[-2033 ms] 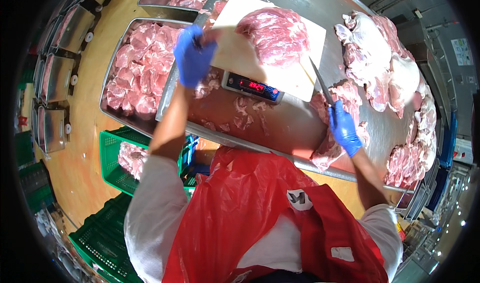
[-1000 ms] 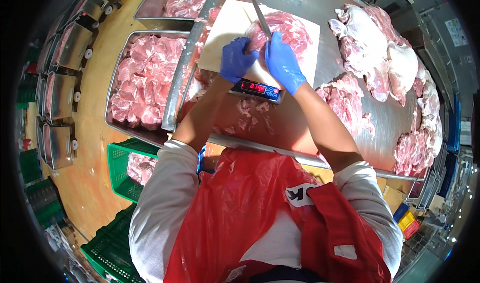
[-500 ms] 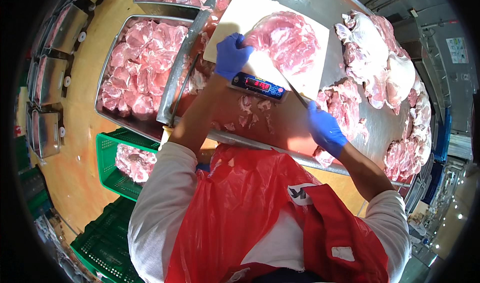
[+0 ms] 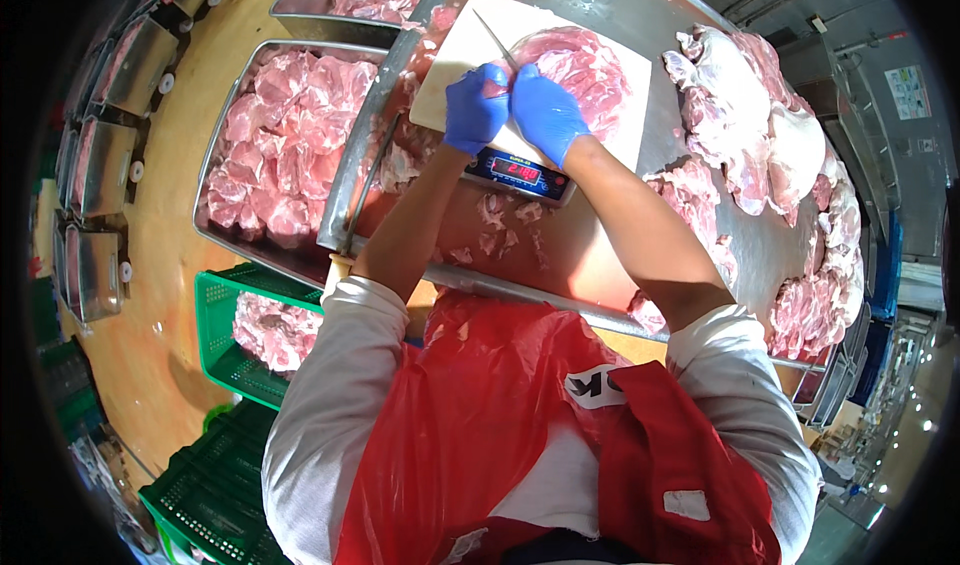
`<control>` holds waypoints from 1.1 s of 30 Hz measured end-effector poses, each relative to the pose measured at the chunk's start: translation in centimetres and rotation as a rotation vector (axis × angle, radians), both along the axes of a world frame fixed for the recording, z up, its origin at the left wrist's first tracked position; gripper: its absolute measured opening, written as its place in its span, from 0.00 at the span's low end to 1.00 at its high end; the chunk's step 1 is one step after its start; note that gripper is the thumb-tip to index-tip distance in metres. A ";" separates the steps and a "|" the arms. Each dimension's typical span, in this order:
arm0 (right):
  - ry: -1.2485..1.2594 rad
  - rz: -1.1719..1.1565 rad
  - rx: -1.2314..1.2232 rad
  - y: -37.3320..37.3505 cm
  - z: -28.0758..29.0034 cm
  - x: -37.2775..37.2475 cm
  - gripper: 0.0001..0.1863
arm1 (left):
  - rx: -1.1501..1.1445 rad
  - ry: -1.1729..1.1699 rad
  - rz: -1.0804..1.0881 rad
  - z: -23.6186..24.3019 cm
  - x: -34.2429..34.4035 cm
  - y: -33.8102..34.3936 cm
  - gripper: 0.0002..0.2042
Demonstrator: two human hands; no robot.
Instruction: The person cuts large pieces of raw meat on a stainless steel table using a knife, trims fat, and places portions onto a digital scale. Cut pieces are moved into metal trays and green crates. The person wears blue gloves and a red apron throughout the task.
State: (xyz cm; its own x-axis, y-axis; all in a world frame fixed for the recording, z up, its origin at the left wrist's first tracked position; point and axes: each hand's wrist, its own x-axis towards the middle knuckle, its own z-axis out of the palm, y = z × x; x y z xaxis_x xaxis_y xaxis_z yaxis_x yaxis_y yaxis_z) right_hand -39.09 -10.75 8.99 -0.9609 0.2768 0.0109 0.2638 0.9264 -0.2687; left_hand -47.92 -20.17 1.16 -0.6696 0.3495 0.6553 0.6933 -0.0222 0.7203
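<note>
Meat (image 4: pixel 585 70) on the board (image 4: pixel 450 70), toward the left edge of the counter (image 4: pixel 560 255); left hand (image 4: pixel 475 108) gripping its margin; right hand (image 4: pixel 550 115), grasping the knife (image 4: pixel 494 38), previously apart, now adjacent.

Table (image 4: pixel 560 257) with meat (image 4: pixel 592 77) on a board (image 4: pixel 450 60) at 12 o'clock, cuts (image 4: pixel 750 115) at 2; beside it, tray (image 4: pixel 255 242) at 10, crate (image 4: pixel 216 320) at 8.

left grip (image 4: pixel 477 108): blue | right grip (image 4: pixel 549 117): blue | meat (image 4: pixel 588 73): pink, white-streaked | board (image 4: pixel 458 53): white | apron (image 4: pixel 475 405): red
</note>
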 end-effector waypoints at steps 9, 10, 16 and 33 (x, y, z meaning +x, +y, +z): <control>-0.484 -0.043 0.051 2.0 1.5 17.9 0.10 | 0.001 -0.226 0.080 1.2 2.3 -2.2 0.07; -0.494 -0.039 0.070 2.2 2.3 19.5 0.11 | -0.271 -0.097 0.123 1.6 1.4 -3.2 0.06; -0.219 -0.026 0.077 0.7 5.0 16.9 0.17 | -0.079 -0.343 -0.164 1.6 8.4 -5.5 0.08; -0.418 0.063 0.129 7.1 2.4 24.9 0.12 | 0.210 -0.755 -0.315 4.3 7.7 -11.5 0.11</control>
